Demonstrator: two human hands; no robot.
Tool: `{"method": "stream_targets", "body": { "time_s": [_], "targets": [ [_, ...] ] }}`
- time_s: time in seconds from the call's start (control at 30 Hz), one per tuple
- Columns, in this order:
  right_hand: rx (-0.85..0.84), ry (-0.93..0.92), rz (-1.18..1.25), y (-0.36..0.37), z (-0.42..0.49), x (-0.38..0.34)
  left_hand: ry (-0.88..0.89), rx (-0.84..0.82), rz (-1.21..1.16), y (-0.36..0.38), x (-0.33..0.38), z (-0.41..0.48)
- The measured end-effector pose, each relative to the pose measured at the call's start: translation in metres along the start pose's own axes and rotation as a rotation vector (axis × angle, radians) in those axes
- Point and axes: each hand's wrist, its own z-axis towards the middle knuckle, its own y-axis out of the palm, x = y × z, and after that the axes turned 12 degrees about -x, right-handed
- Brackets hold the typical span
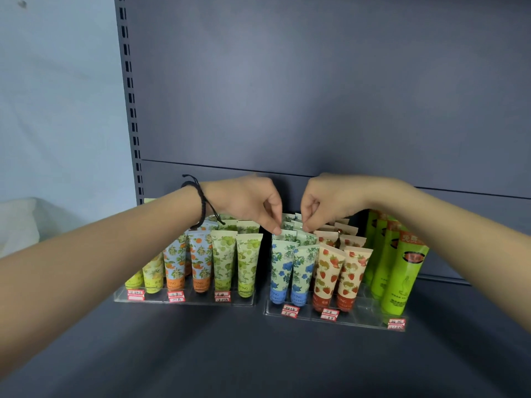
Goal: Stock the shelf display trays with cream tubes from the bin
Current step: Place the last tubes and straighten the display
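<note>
Left hand (247, 199), with a black braided cord bracelet (201, 202) on its wrist, reaches fingers-down and pinches the flat crimped top of the left blue-flower tube (285, 234) in the second row. Right hand (330, 199) mirrors it just beside, thumb and forefinger pinching the top of the right blue-flower tube (307, 239) in the same row. The two hands are near each other but apart.

Every tube stands cap down and crimp up, its long axis close to vertical and leaning slightly back toward the grey back panel (316, 81). The bodies are soft printed plastic, tapering from a wide flat seal to a round cap.

Two clear acrylic trays sit side by side on the dark shelf (258, 354). The left tray (184, 300) shows a front row of two yellow tubes (152, 277), partly hidden by the left arm, two orange-fruit tubes (198, 262) and two green-grape tubes (247, 265). The right tray (339, 320) shows a front row of two blue-flower tubes, two strawberry tubes (330, 271), and at least three taller, glossy bright green tubes (402, 277). More rows stand behind each pair; their number cannot be told.

Six red-and-white price labels (290, 310) are stuck along the tray fronts, three per tray. A slotted metal upright (129, 96) runs up the left edge of the panel.
</note>
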Motion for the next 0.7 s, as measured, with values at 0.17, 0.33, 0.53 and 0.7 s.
{"method": "stream_targets", "body": {
  "time_s": [0.17,0.33,0.53,0.7],
  "targets": [
    [-0.026,-0.028,-0.001,-0.001,0.000,-0.006,-0.007,0.004,0.070,0.005,0.003,0.003],
    [-0.044,-0.060,-0.006,-0.001,-0.001,-0.008,-0.005,-0.004,0.065,0.004,0.003,0.003],
    [-0.073,-0.080,-0.001,-0.003,-0.003,-0.013,-0.023,-0.019,0.056,0.004,0.004,0.002],
    [-0.086,-0.074,-0.012,-0.003,-0.002,-0.015,-0.024,-0.014,0.056,0.004,0.006,0.001]
  ]
}}
